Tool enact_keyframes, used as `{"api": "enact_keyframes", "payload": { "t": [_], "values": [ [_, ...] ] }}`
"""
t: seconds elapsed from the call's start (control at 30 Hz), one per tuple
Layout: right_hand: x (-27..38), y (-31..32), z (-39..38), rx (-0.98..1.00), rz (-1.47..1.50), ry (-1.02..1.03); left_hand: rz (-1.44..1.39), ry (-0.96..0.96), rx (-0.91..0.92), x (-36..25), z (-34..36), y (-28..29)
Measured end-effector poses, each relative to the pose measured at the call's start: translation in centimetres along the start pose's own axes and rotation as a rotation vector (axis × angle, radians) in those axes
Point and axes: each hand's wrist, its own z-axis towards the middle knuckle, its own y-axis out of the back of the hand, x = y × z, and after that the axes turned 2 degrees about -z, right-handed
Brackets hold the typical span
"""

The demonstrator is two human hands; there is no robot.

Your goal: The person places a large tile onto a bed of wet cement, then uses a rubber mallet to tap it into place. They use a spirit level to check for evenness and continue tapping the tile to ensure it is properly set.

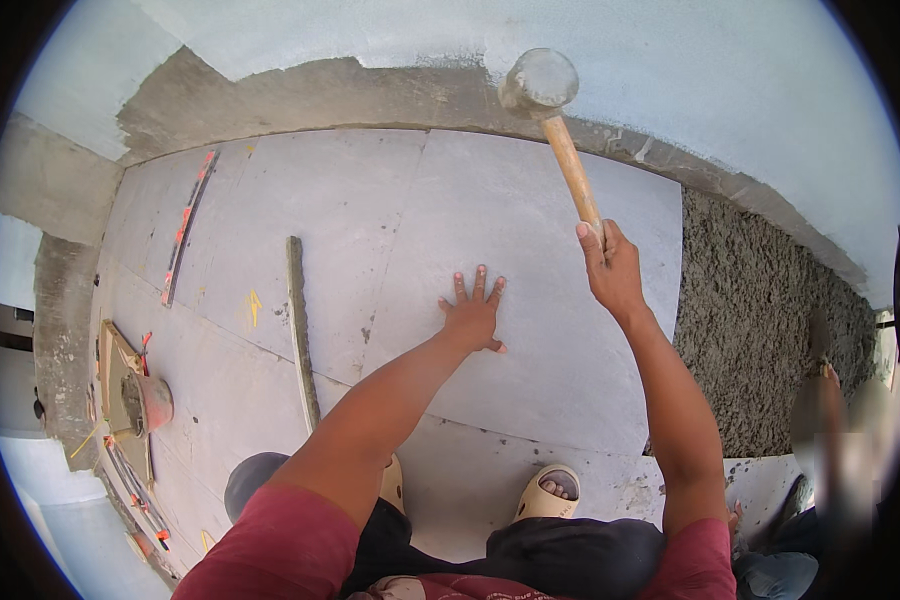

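Note:
My left hand (473, 315) lies flat on a large grey floor tile (560, 350), its fingers spread. In my right hand (613, 268) is the wooden handle of a rubber mallet (572, 170), gripped near its end. The mallet's grey, dusty head (542, 80) is raised, and in the picture it overlaps the foot of the wall. The tile's right edge borders a bed of wet, rough mortar (750, 320).
A red-and-black spirit level (188, 230) and a mortar-crusted straight bar (301, 330) lie on tiles to the left. Farther left stand a reddish bucket (151, 402) and a wooden board (117, 380). Another person (830, 450) crouches at the right. The wall (370, 40) bounds the far side.

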Motion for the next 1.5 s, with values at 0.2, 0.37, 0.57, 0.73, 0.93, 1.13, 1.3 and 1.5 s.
{"api": "enact_keyframes", "payload": {
  "t": [0.2, 0.37, 0.57, 0.73, 0.93, 1.13, 1.3, 1.5],
  "values": [
    [-6.0, -3.8, -4.4, 0.055, -0.229, -0.092, -0.018, -0.020, 0.006, -1.5, 0.3, 0.8],
    [1.7, -0.8, -1.4, 0.194, 0.044, -0.272, -0.026, 0.012, 0.024, 0.0, -0.1, -0.1],
    [-4.9, -1.6, -9.2, -0.144, -0.027, 0.003, -0.051, -0.027, -0.031, -0.7, 0.3, 0.0],
    [-1.2, 4.0, -8.6, 0.190, 0.061, -0.358, 0.022, -0.027, 0.002, -0.2, -0.2, 0.0],
    [2.7, 11.5, -17.1, 0.099, 0.388, -0.258, 0.129, -0.054, 0.027, -1.1, -1.3, -0.2],
    [-7.6, 8.1, -31.7, 0.314, -0.031, -0.638, 0.175, -0.004, 0.016, -1.5, -1.1, -0.9],
    [-2.2, 9.4, -27.1, 0.194, 0.330, -0.478, 0.190, 0.017, -0.001, 0.1, -1.5, -1.1],
    [-6.8, 7.1, -36.3, 0.160, -0.081, -0.507, 0.199, -0.002, 0.014, -1.3, -0.6, -1.0]
  ]
}}
